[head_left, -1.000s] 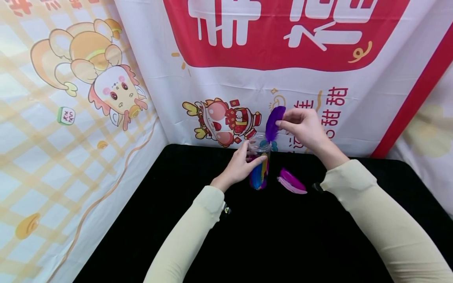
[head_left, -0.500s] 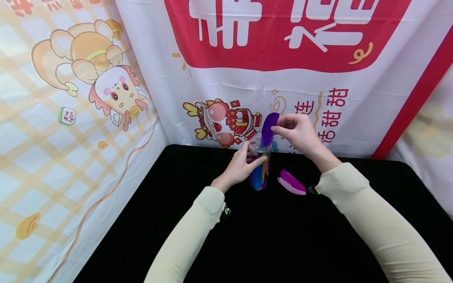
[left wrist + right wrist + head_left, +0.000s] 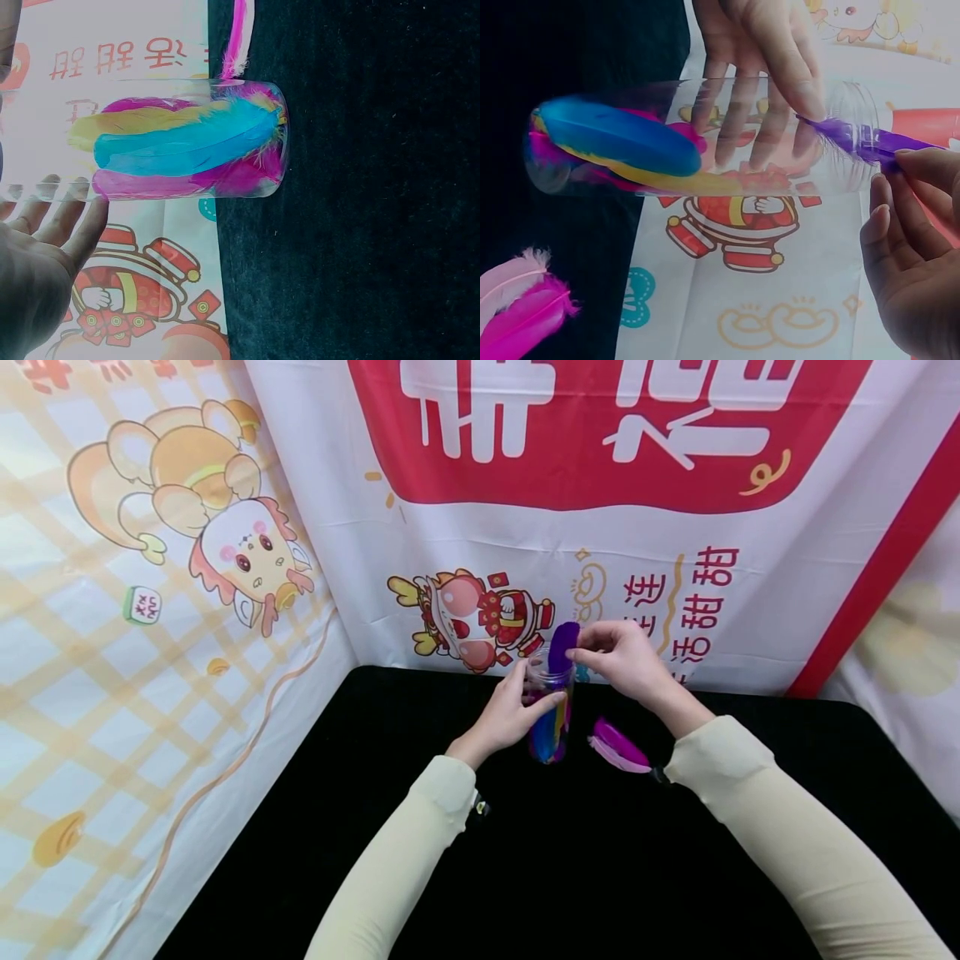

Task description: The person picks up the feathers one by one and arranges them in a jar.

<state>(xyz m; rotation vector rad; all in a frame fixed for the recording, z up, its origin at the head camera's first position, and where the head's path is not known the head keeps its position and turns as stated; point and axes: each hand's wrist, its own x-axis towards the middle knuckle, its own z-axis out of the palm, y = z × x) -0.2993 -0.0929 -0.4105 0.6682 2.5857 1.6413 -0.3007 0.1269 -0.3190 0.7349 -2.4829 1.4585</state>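
A clear jar (image 3: 742, 176) stands upright near the table's back edge, with blue, yellow and magenta feathers inside; a blue feather (image 3: 187, 146) shows plainly through its wall. My left hand (image 3: 504, 712) grips the jar below the rim, thumb on the near side and fingers round the far side. Above the mouth, my right hand (image 3: 622, 658) pinches a purple feather (image 3: 562, 647) between thumb and fingertips. In the right wrist view the lower end of that feather is inside the jar's neck, while its upper part sticks out past the rim.
To the right of the jar, a magenta feather (image 3: 621, 742) and a pale pink feather (image 3: 617, 757) lie side by side on the black tabletop (image 3: 570, 860). Behind the table hangs a white printed cloth (image 3: 465, 543), and another patterned cloth (image 3: 150, 693) borders the left.
My right hand has moved down and slightly left, bringing the purple feather from above the rim into the jar's mouth. The left hand and jar have stayed in place.
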